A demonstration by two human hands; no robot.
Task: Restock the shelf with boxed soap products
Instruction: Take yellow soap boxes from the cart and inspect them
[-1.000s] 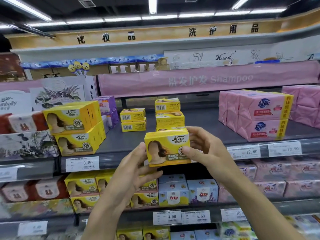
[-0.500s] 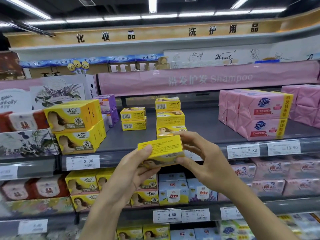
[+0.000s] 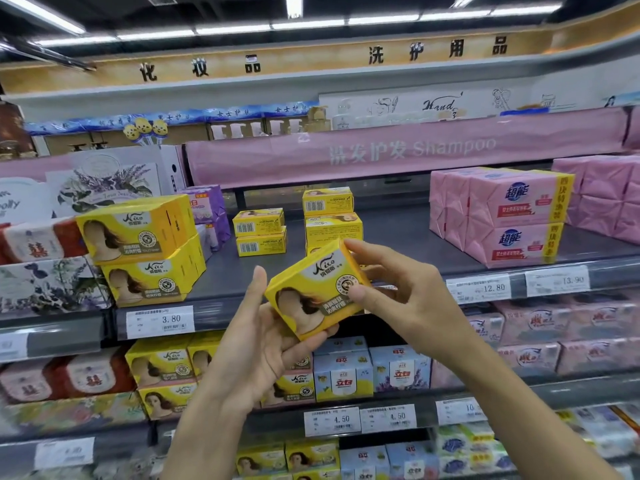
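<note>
Box tilts between left hand and right hand, apparently clearing shelf.

- A tilted yellow soap box is held before the grey shelf.
- The left hand cradles its lower edge, and the right hand pinches its upper right corner.
- Stacked yellow boxes stand at ten o'clock and pink packs at two.

Bare forearms; left hand, right hand.
</note>
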